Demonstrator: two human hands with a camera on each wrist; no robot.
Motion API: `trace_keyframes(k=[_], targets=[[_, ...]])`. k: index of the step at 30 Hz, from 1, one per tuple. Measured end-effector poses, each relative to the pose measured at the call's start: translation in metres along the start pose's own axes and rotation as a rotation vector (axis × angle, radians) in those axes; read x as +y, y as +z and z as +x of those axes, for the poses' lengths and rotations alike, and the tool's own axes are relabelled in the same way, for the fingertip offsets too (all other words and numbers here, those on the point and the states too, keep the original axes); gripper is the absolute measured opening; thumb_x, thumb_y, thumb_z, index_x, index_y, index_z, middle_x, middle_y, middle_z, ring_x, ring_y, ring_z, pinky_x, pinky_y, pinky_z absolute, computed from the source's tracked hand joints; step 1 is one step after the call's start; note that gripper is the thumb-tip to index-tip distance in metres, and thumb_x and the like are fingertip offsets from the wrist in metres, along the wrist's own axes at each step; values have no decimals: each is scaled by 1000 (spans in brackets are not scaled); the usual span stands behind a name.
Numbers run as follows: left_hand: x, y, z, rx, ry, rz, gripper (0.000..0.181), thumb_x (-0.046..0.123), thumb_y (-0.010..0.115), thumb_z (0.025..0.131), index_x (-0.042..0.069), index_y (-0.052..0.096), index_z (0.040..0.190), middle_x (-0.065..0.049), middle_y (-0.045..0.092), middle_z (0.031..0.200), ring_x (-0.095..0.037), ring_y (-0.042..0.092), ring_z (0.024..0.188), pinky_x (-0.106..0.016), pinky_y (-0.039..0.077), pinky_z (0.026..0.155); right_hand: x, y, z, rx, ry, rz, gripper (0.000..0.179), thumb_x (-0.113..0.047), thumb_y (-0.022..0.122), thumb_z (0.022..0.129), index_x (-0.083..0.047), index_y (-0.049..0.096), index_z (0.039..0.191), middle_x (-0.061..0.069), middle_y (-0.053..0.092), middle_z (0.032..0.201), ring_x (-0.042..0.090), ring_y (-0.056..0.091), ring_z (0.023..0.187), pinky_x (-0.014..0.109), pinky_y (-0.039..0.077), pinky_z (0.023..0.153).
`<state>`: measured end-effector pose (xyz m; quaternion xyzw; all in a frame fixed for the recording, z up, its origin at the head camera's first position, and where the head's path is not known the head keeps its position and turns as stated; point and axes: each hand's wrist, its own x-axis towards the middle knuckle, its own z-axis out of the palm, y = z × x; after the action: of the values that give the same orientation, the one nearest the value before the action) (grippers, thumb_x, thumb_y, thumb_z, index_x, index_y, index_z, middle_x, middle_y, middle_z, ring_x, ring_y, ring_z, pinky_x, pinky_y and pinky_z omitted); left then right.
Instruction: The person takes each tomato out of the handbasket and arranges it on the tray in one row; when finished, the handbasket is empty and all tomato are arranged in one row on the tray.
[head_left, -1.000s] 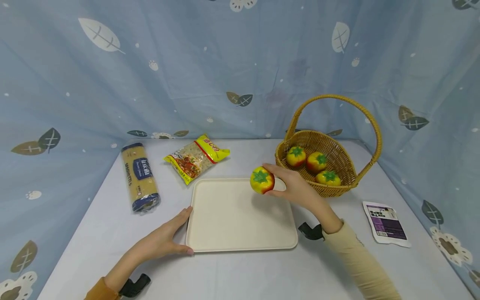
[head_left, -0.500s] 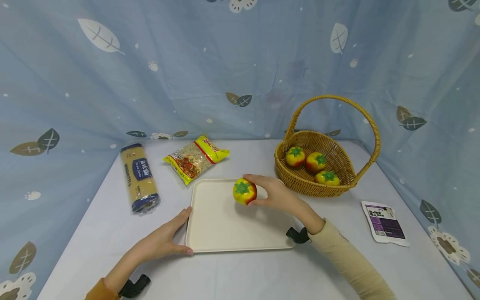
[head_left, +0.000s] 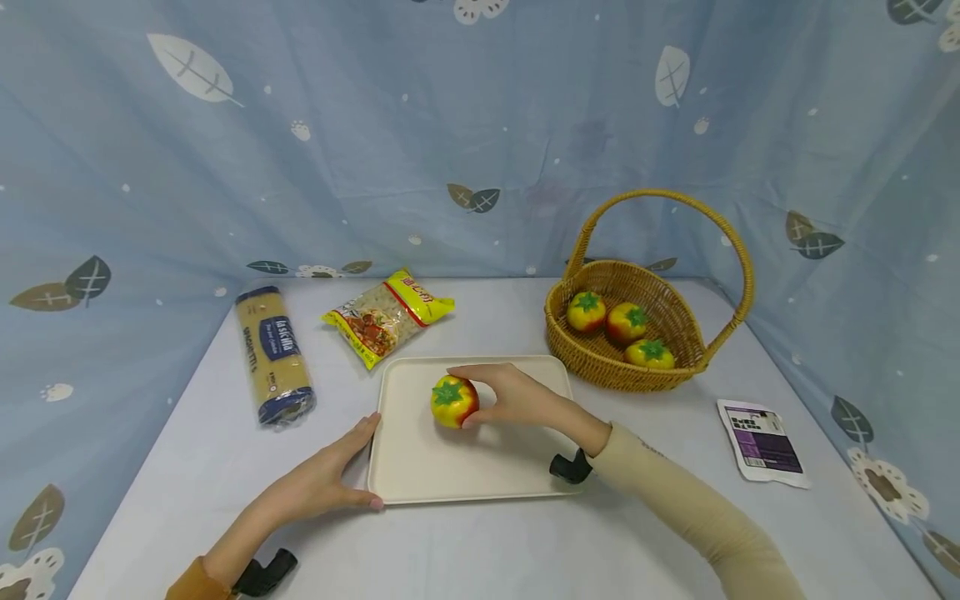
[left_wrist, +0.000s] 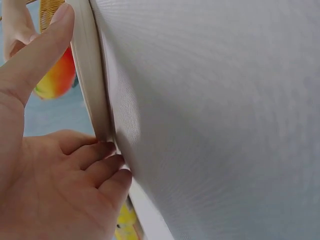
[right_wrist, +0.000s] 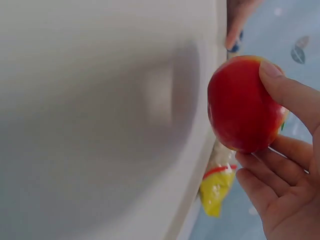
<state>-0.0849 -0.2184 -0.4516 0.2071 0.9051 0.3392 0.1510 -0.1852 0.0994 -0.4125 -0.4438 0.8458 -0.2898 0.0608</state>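
Observation:
My right hand (head_left: pixel 521 400) pinches a round yellow-and-red fruit (head_left: pixel 453 403) with a star-shaped green leafy top, thumb on one side and fingers on the other. It is held over the cream rectangular tray (head_left: pixel 427 475), and a shadow falls on the tray in the right wrist view. From there, the fruit (right_wrist: pixel 242 105) shows its red underside. My left hand (head_left: pixel 322 483) rests at the tray's left edge, thumb near the front corner and fingertips against the side. In the left wrist view its fingers (left_wrist: pixel 100 165) touch the tray rim (left_wrist: pixel 89 75).
A wicker basket (head_left: pixel 615 377) with a tall handle holds 3 similar fruits at the back right. A spaghetti pack (head_left: pixel 276 354) and a yellow food bag (head_left: pixel 387 317) lie behind the tray to the left. A white-and-purple packet (head_left: pixel 762 443) lies at the right.
My right hand has carried the fruit left and toward me, from near the basket to over the tray's middle left. My left hand has stayed at the tray's edge.

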Motion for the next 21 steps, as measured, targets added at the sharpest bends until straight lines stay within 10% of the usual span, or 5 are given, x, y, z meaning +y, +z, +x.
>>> trace_keyframes(k=[21], targets=[[0,-1,0,-9,5,-6,118,52,80,68,1,17,153,-23,16,156,-42,18,141,-55,22,112,-7,24,56,-125,43,58,71,-28,80,80,-5,49,140,5,51,142,17,45,131,25,35,109]])
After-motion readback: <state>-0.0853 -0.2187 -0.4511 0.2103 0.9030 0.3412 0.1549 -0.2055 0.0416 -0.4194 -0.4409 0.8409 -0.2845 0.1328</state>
